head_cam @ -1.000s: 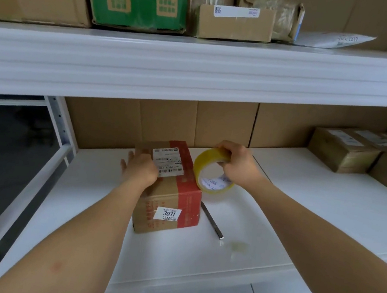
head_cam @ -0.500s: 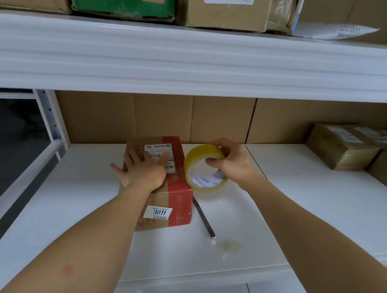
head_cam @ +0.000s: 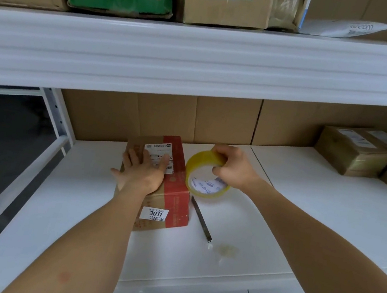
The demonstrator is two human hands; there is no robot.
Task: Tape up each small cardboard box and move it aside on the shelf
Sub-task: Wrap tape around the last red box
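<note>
box (head_cam: 175,189) label "3011" | left hand (head_cam: 142,173) flat on top | right hand (head_cam: 233,169) fingers grip tape roll (head_cam: 204,173)

Box (head_cam: 156,181): centre of the frame, on the shelf (head_cam: 303,214), under the left hand (head_cam: 141,176).
Tape roll (head_cam: 205,176): just right of the box, in the right hand (head_cam: 233,169).
Knife (head_cam: 201,220): on the shelf below the roll.
Parcels (head_cam: 354,149): far right.

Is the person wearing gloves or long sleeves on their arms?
No. Both the left hand and the right hand are bare, with no gloves, rings or watch showing. Both forearms are bare too, no sleeves in view. The left forearm has a small reddish mark.
</note>
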